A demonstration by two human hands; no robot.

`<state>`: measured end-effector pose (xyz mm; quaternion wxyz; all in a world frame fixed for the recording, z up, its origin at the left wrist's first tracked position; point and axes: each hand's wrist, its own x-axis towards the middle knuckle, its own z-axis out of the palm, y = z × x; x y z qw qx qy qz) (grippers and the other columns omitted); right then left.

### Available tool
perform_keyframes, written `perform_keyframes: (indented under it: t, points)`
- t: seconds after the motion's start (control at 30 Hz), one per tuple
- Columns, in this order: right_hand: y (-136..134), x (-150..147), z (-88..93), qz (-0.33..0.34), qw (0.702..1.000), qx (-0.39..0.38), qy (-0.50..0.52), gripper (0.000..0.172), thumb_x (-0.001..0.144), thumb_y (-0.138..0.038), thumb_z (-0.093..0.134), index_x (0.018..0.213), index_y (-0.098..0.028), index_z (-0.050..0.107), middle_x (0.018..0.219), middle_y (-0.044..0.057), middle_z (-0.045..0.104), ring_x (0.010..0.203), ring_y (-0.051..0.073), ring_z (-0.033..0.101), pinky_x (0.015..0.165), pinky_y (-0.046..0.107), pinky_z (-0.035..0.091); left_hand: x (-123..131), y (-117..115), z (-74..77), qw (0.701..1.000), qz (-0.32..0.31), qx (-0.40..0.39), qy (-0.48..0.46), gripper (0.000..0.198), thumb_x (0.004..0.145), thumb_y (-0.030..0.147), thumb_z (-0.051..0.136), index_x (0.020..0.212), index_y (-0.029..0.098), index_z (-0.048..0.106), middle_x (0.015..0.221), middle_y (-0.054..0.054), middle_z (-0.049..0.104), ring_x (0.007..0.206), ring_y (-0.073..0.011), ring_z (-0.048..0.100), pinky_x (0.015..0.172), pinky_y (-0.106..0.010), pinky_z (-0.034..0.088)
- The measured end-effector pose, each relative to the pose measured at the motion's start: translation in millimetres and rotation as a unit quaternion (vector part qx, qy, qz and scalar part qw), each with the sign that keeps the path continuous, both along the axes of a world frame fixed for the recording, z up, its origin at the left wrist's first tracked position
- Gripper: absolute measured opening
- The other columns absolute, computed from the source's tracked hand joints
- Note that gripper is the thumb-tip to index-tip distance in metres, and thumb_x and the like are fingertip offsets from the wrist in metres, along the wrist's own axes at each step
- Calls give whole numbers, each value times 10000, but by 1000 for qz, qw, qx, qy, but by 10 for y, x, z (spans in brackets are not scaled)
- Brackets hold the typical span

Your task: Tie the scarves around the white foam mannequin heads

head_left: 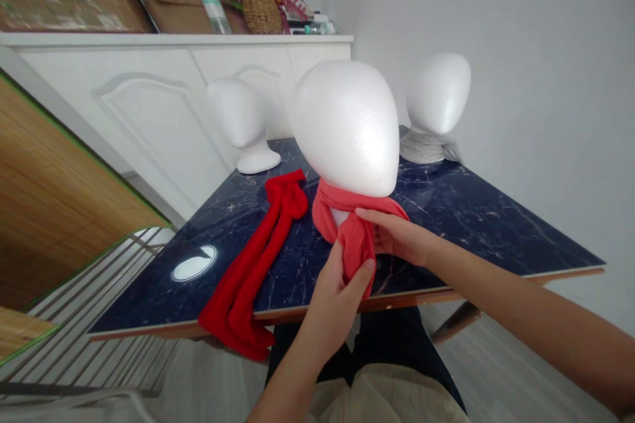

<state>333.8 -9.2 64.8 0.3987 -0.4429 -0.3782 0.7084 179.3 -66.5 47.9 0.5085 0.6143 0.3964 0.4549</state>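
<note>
A coral-pink scarf [354, 198] is wrapped around the neck of the white foam mannequin head [347, 122] in front of me. My left hand [342, 294] grips the scarf's hanging part below the neck, thumb on its right side. Higher up and to the right, my right hand [397, 234] pinches the scarf at the neck, its thumb lying on top and the other fingers partly hidden behind the fabric. A bright red scarf [258, 258] lies folded lengthwise to the left, its lower end hanging over the table's front edge.
On the dark blue marbled table [486, 231], a bare white head [241, 115] stands back left. Another head [439, 96], back right, wears a grey-white scarf [426, 147]. Behind, a white cabinet [163, 119] carries bottles and a flower basket [262, 13]. A metal rack [94, 317] is at left.
</note>
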Motion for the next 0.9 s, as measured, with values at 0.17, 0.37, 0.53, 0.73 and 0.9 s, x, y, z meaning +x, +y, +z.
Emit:
perform_keyframes:
  t: [0.17,0.37,0.53,0.73,0.9]
  points:
    - [35,6,-27,-42,999,21,17,177,832,-293,730,953,-164,730,935,57,753,773,143,708,731,237,597,-7,-100,41,999,10,-3,51,408,937,335,547,1333,240,514,1276,-37,620,1217,-177,552,1048,-280,422]
    - [51,-72,-123,-112,993,26,5,151,809,-191,734,957,-170,716,889,48,753,690,140,692,626,236,589,32,-268,-52,938,9,145,315,193,953,176,410,999,193,597,951,-50,667,855,-192,643,775,-323,536]
    - [65,-118,-164,-110,992,69,5,131,820,-176,705,948,-154,722,914,55,755,684,140,682,583,213,553,138,-467,-303,799,56,306,515,295,811,46,494,1037,168,640,983,-82,688,820,-238,679,665,-356,603]
    - [51,-139,-142,-100,992,70,11,143,818,-160,698,960,-152,716,895,53,752,687,143,681,598,218,547,-61,-685,-352,736,20,423,529,407,879,343,515,1191,105,623,1128,-164,698,956,-282,697,796,-385,622]
    - [-11,-106,-141,-70,994,77,34,162,828,-187,702,984,-147,720,962,64,750,780,142,695,729,235,565,-245,-694,59,746,39,421,515,402,907,326,502,1291,242,584,1078,-63,733,884,-213,712,683,-297,594]
